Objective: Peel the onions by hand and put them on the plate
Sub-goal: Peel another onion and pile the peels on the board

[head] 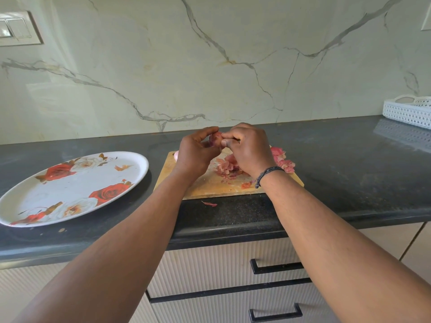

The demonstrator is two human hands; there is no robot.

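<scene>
1. One floral plate (pixel 70 190) lay at nine o'clock on the dark tabletop (pixel 326 159), holding no onions.
2. Left hand (pixel 198 152) curled its fingers round a small reddish onion (pixel 215 137), raised above the cutting board (pixel 210 185).
3. Right hand (pixel 247 150) pinched at the onion's top, apparently lifting skin.
4. Loose pink peels (pixel 227 167) lay on the board, toward three o'clock.
5. Likely light, firm and slippery once bared; the papery skin tears easily, so picking at an end seemed best.
</scene>
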